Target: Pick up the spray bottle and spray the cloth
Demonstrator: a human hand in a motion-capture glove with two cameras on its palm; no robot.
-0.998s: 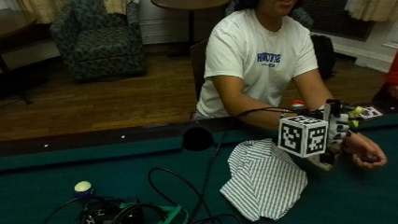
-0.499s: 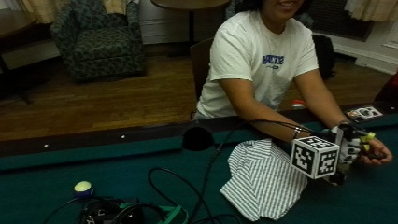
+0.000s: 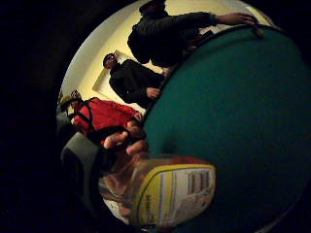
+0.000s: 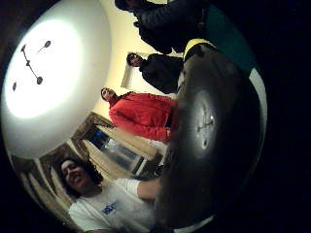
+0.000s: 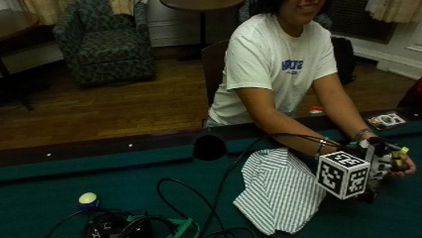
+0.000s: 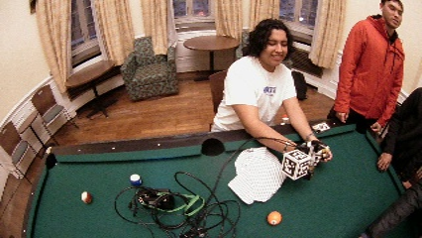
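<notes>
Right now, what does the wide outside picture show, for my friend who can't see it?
A person's black-gloved right hand holds something beside a white striped cloth on a green pool table, with tangled black cables nearby.

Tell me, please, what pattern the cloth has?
The cloth has thin dark stripes on white, clearest in the outside view.

spray bottle (image 3: 170, 194): nozzle hidden, label unreadable | right hand (image 5: 389, 163): mostly hidden | cloth (image 5: 280, 191): part hidden
</notes>
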